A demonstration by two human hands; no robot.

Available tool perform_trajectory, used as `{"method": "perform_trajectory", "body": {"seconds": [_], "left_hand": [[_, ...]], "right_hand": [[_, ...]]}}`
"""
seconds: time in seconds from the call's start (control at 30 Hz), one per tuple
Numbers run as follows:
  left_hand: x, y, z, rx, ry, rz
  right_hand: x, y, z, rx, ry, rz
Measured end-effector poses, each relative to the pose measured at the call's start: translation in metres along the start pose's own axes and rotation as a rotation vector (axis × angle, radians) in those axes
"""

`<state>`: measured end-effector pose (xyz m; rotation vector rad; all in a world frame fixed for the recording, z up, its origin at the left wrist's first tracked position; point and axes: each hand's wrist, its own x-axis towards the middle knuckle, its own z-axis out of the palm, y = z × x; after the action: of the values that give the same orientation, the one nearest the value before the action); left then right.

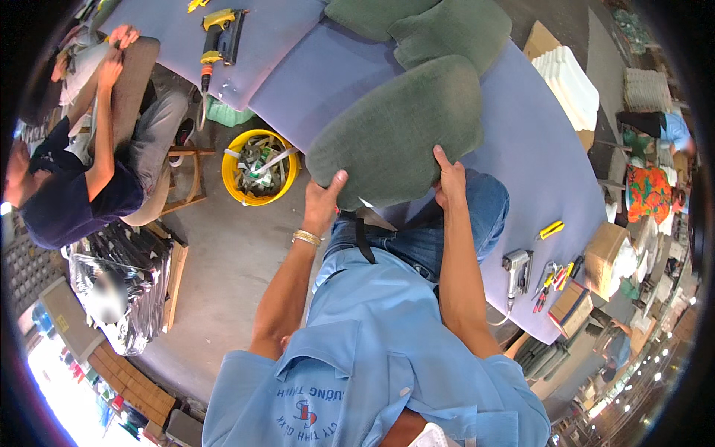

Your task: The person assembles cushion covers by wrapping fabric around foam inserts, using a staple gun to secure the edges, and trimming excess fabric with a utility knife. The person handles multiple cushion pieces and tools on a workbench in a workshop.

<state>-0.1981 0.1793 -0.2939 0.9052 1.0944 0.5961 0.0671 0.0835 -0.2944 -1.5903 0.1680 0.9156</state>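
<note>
A dark green, fabric-covered seat cushion (pixel 398 130) is held in front of me, tilted over my lap and the near edge of the table. My left hand (pixel 323 201) grips its near left corner, thumb on top of the fabric. My right hand (pixel 450 180) grips its near right edge, also thumb on top, with the other fingers mostly hidden underneath. A small white patch shows at the near edge between my hands. A dark strap (pixel 363 240) hangs below that edge. Farther back, more green cushions (pixel 456 36) lie overlapping on the blue-grey table (pixel 287 89).
A yellow-black staple gun (pixel 217 37) lies far left. Right: silver staple gun (pixel 515 267) with hose, yellow-handled tool (pixel 551 229), red-handled pliers (pixel 541 299), cardboard box (pixel 605 257), stacked white pieces (pixel 570 86). A yellow bucket (pixel 229 175) of scraps stands left, near a seated co-worker (pixel 97 164) handling a cushion.
</note>
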Motion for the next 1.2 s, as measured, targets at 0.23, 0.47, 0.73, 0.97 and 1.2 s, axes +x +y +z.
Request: {"method": "perform_trajectory", "body": {"seconds": [0.23,0.47,0.73,0.97,1.2], "left_hand": [[-0.033,0.042,0.035,-0.406,-0.040,-0.196],[-0.037,0.026,0.084,-0.417,-0.096,-0.545],[-0.018,-0.014,0.084,-0.388,-0.137,-0.577],[-0.019,-0.002,0.083,-0.292,-0.147,-0.587],[-0.018,0.026,0.092,-0.229,-0.109,-0.610]], "right_hand": [[-0.080,-0.105,-0.001,-0.039,-0.110,-0.402],[-0.110,-0.102,-0.072,-0.201,0.044,-0.230],[-0.154,-0.064,-0.029,-0.149,-0.111,0.069],[-0.154,-0.048,-0.013,-0.703,-0.193,0.058],[-0.160,-0.025,-0.028,-1.170,-0.018,-0.711]]}}
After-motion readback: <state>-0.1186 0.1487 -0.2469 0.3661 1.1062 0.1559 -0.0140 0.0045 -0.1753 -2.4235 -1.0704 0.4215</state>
